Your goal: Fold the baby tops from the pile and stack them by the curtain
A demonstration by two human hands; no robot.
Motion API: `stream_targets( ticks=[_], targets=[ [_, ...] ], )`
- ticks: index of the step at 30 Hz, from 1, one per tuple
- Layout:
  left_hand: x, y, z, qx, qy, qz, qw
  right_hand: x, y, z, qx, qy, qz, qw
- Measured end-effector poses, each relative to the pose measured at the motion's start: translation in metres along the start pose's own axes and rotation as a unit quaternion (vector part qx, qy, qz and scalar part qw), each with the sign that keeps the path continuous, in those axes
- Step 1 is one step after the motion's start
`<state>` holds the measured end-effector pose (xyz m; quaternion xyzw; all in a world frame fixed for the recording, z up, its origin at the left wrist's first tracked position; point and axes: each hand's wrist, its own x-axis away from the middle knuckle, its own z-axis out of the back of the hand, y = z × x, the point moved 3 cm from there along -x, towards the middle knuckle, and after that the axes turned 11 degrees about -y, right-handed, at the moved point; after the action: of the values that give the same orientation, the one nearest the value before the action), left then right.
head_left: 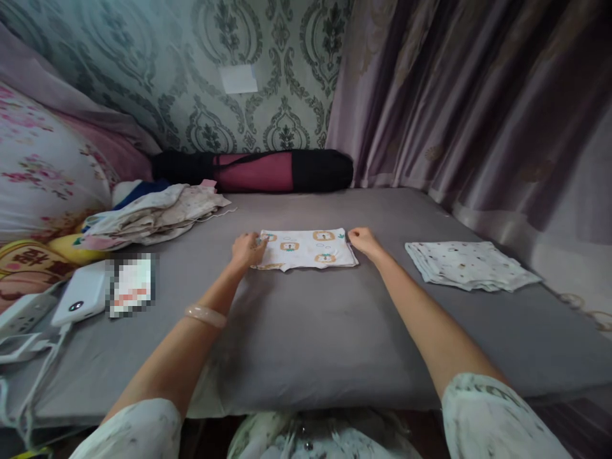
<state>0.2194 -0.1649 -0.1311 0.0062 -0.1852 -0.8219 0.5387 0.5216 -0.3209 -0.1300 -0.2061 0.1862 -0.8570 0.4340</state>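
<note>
A small folded white garment (308, 248) with orange and green cartoon prints lies flat in the middle of the grey sheet. My left hand (247, 250) is at its left end, the fingers bent over the edge and gripping it. At the upper right corner my right hand (364, 241) is closed, with the fingertips pinching the fabric's edge. Off to the right rests a folded stack of white cloth (471, 264) with small dark prints, apart from my right hand.
Loose crumpled clothes (160, 213) are heaped at the back left. A white power bank (83, 293), a power strip (26, 313) and cables lie at the left. Along the wall stretches a black and maroon rolled bag (258, 171). Purple curtains (459, 115) hang at the right.
</note>
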Motion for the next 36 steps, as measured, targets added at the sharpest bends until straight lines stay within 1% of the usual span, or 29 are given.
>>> stream_targets(
  ticks=[2, 4, 8, 13, 16, 20, 23, 27, 32, 34, 36],
  targets=[
    [-0.001, -0.012, 0.007, -0.020, -0.019, 0.059, 0.998, 0.000, 0.010, 0.005, 0.040, -0.016, -0.045, 0.998],
    [-0.001, -0.018, 0.011, -0.020, -0.044, 0.092, 0.995, 0.002, 0.015, 0.005, 0.071, -0.023, -0.068, 0.995],
    [0.002, -0.016, 0.011, 0.026, -0.075, 0.124, 0.989, 0.005, 0.008, -0.003, 0.112, -0.009, -0.062, 0.992],
    [0.003, -0.005, 0.005, 0.077, -0.083, 0.097, 0.989, 0.005, -0.005, -0.014, 0.112, -0.018, -0.077, 0.991],
    [0.003, -0.001, 0.003, 0.085, -0.080, 0.100, 0.988, 0.006, -0.008, -0.016, 0.095, -0.015, -0.085, 0.992],
    [0.002, 0.002, 0.004, 0.093, -0.065, 0.083, 0.990, 0.011, -0.012, -0.017, 0.078, 0.023, -0.058, 0.995],
    [0.002, 0.002, 0.007, 0.108, -0.048, 0.078, 0.990, 0.016, -0.015, -0.015, 0.063, 0.034, -0.035, 0.997],
    [-0.001, 0.000, 0.009, 0.113, -0.058, 0.093, 0.988, 0.019, -0.018, -0.011, 0.039, 0.045, -0.033, 0.998],
    [-0.004, 0.000, 0.011, 0.100, -0.075, 0.109, 0.986, 0.018, -0.011, -0.011, -0.049, -0.010, -0.086, 0.995],
    [-0.003, 0.003, 0.013, 0.083, -0.083, 0.094, 0.989, 0.021, -0.010, -0.010, -0.066, -0.016, -0.089, 0.994],
    [0.001, 0.009, 0.019, 0.057, -0.080, 0.069, 0.993, 0.026, -0.010, -0.008, -0.061, -0.014, -0.081, 0.995]
  ],
)
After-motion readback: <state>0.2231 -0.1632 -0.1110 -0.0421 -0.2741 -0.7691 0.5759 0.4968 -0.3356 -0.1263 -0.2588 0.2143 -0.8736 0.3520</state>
